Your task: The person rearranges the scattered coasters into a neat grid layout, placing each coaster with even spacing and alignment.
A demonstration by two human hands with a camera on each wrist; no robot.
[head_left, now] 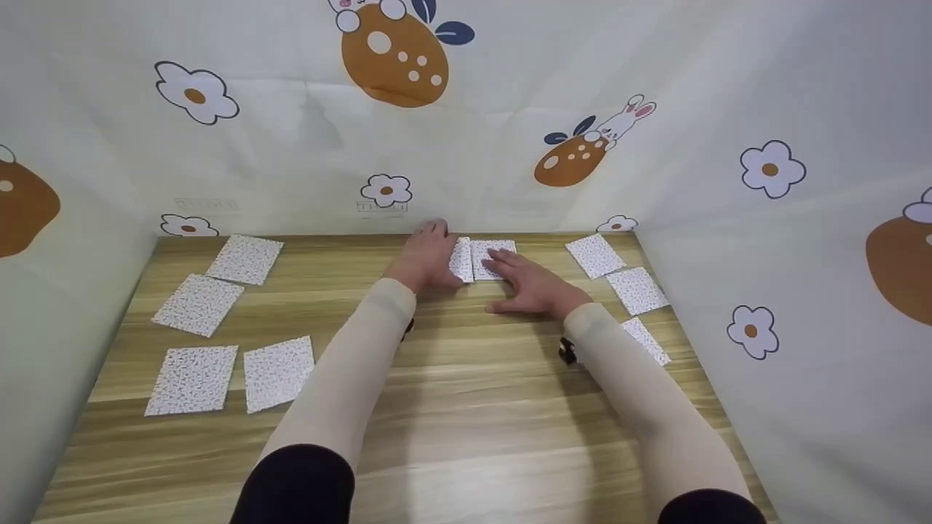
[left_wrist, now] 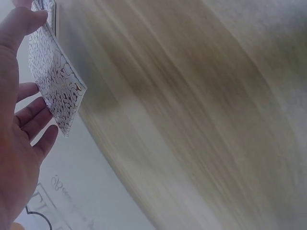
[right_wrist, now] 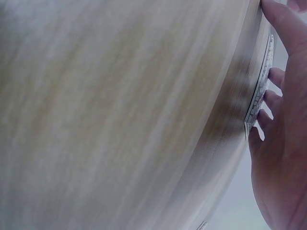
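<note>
At the far edge of the table, my left hand (head_left: pixel 428 256) grips a white square card (head_left: pixel 461 260) with a small dark pattern. In the left wrist view this card (left_wrist: pixel 55 79) looks tilted, with the thumb at one edge and fingers at its far side. Much of it is hidden by the hand in the head view. Right beside it lies a second patterned card (head_left: pixel 495 247). My right hand (head_left: pixel 535 285) rests its extended fingertips on that one, the thumb spread away over the wood. The right wrist view shows this card (right_wrist: pixel 259 93) edge-on under the fingers.
Several similar cards, such as one at the front left (head_left: pixel 193 380), lie along the left side of the wooden table (head_left: pixel 495 437). Three more, including a middle one (head_left: pixel 638 290), line the right edge. A printed curtain (head_left: pixel 480 160) borders the back and sides.
</note>
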